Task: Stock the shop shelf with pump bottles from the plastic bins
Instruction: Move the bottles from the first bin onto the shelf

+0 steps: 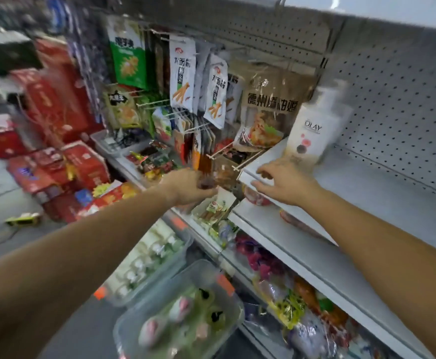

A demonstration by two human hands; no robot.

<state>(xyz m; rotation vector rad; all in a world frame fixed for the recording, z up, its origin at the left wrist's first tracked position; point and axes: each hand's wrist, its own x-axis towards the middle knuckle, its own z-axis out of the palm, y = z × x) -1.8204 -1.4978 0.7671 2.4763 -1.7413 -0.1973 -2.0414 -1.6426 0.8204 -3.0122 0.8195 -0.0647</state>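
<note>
White Olay pump bottle [311, 125] upright on the grey metal shop shelf [367, 187], right hand [284, 182] open just below it, fingers spread, left hand [188, 186] curled, grip unclear, clear plastic bins [180, 314] of bottles below.

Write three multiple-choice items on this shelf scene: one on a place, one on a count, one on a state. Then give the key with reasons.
1. Where does the white Olay pump bottle stand?
A. on the grey metal shelf
B. in a bin
C. on the floor

2. How many pump bottles stand on that shelf?
A. one
B. three
C. five

3. What is the right hand holding?
A. a bottle
B. a snack bag
C. nothing

Key: A, it stands upright at the shelf's left end; A, no other bottle shows there; C, its fingers are spread at the shelf edge.
</note>
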